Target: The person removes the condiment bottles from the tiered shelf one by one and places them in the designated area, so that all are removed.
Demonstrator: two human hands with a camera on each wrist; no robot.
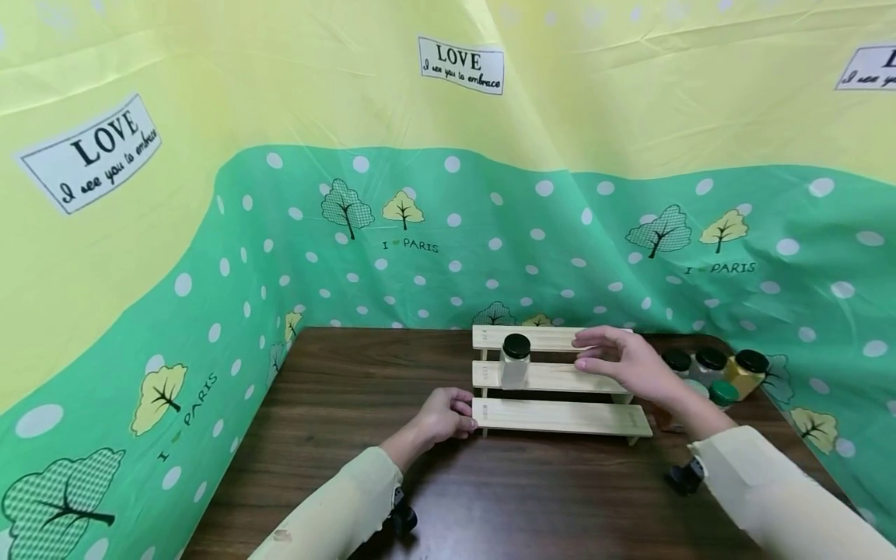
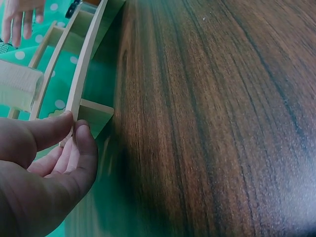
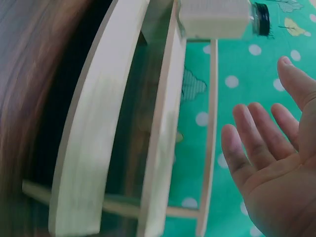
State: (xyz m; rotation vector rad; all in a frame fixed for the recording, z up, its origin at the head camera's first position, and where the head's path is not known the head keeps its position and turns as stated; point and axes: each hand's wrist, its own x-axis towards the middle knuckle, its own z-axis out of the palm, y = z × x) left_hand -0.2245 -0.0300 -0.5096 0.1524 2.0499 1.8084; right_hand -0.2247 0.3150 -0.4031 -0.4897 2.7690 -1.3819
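Note:
A three-step wooden rack (image 1: pixel 560 418) stands on the table. My left hand (image 1: pixel 442 414) pinches the left end of its lowest board between thumb and fingers, as the left wrist view also shows on the rack's board (image 2: pixel 81 81). A glass jar (image 1: pixel 514 372) with a black lid and pale contents stands upright on the middle step, toward the left. My right hand (image 1: pixel 626 365) hovers over the right part of the rack, fingers extended and holding nothing. In the right wrist view that hand (image 3: pixel 274 163) is apart from the jar (image 3: pixel 217 19).
Several jars, among them a yellow-filled jar (image 1: pixel 744 373) and a green-lidded jar (image 1: pixel 722 394), are grouped right of the rack, partly hidden by my right forearm. A patterned green and yellow curtain (image 1: pixel 420 272) surrounds the dark wooden table (image 1: pixel 350 373).

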